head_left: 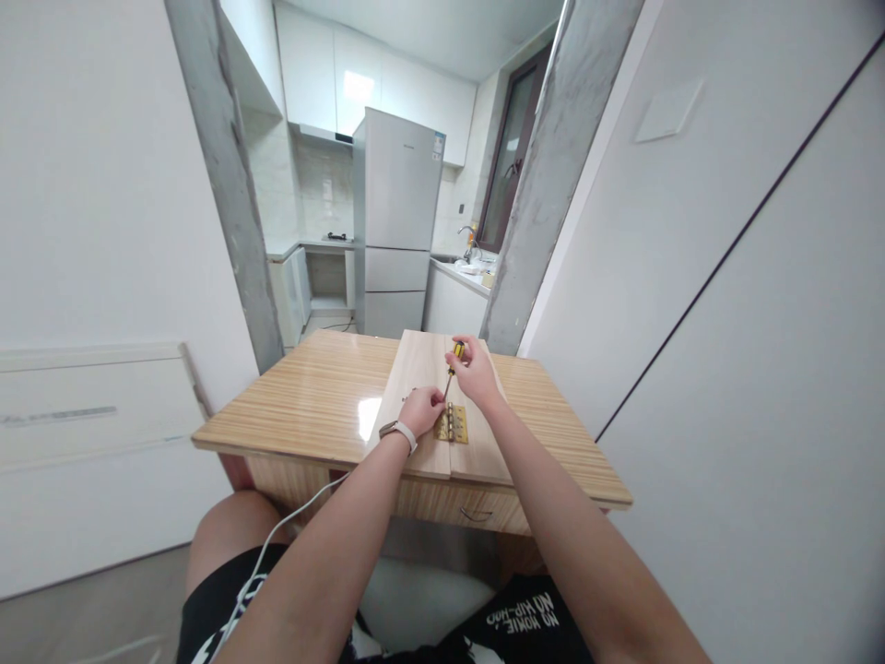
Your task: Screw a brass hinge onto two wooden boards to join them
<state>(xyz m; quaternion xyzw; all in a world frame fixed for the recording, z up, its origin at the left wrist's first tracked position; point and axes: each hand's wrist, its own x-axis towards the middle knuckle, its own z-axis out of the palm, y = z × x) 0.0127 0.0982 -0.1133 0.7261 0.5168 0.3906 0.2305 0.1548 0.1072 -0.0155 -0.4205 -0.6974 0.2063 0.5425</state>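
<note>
My right hand (474, 372) is closed round a screwdriver (454, 355) with a yellow and black handle, its shaft pointing down toward a brass hinge (454, 426). The hinge lies across the seam of two pale wooden boards (415, 369) on a striped wooden table (324, 397). My left hand (421, 408), with a white band on the wrist, is pinched close to the screwdriver's tip at the hinge's left leaf. What its fingers hold is too small to see.
The table has a drawer with a metal handle (474, 514) facing me. A white cable (277, 535) runs over my lap. Beyond stands a silver fridge (396, 221) in a kitchen, between grey concrete pillars (228, 184). White walls close in left and right.
</note>
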